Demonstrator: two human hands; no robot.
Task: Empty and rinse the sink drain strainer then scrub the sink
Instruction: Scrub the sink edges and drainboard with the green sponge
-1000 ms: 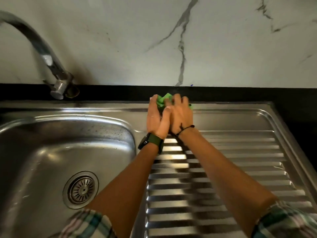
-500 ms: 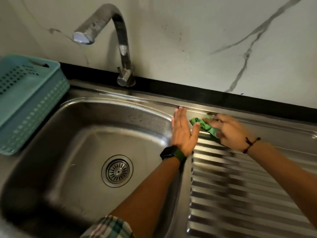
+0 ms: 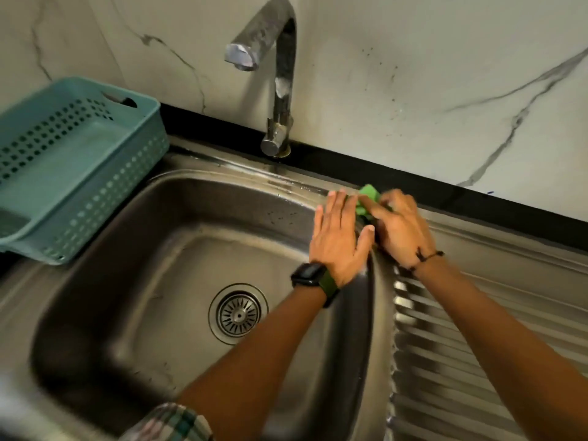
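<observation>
Head view: right hand [image 3: 399, 232] pinches a green scrubber [image 3: 367, 202] against the sink [image 3: 127, 249] rim at the basin's back right corner, fingers curled over it. Left hand [image 3: 337, 240] lies flat just beside it, fingers straight and together, palm down on the rim, thumb touching the right hand; watch [image 3: 307, 275] on that wrist. Strainer [image 3: 238, 314] sits in the drain at the basin floor, well apart from the hands. Faucet [image 3: 276, 74] stands behind the basin. Teal basket [image 3: 79, 167] at left, ribbed drainboard [image 3: 477, 361] at right.
</observation>
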